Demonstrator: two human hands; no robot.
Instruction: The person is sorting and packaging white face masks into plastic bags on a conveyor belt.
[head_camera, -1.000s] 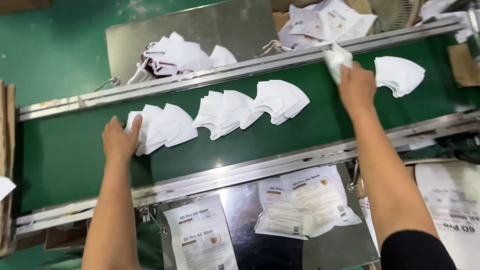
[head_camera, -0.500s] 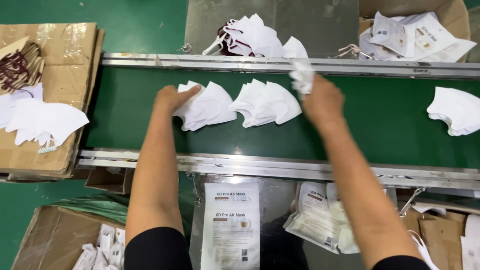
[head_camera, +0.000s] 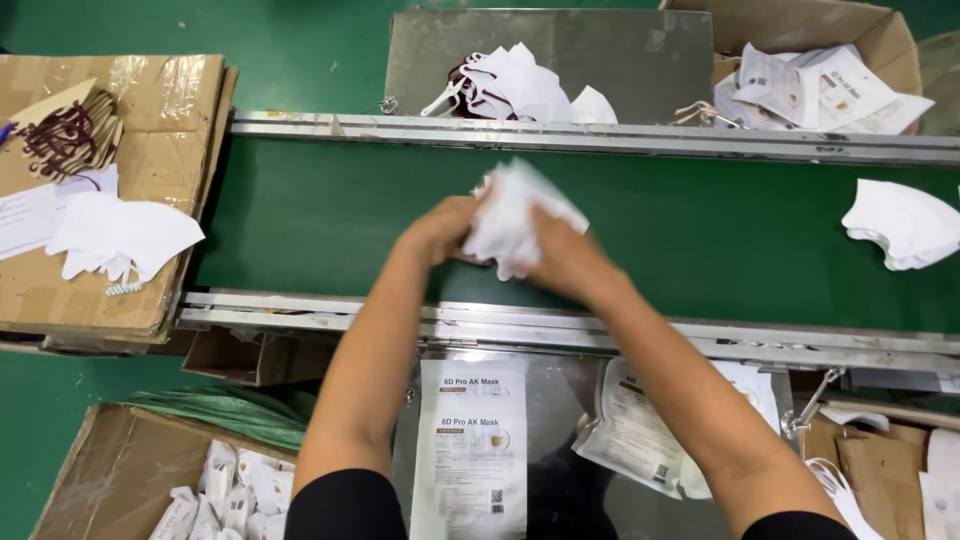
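Both hands meet over the green conveyor belt (head_camera: 330, 215) — the left hand (head_camera: 440, 232) and right hand (head_camera: 562, 258) each have their grip pinching one bunched stack of white face masks (head_camera: 512, 215), held just above the belt. Another white mask pile (head_camera: 905, 225) lies well apart at the belt's right end.

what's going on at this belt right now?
A person has both hands together over the green conveyor belt, the left hand and right hand gripping a bunch of white masks. Another stack of masks lies on the belt to the right. Printed pouches lie on the metal tray below.
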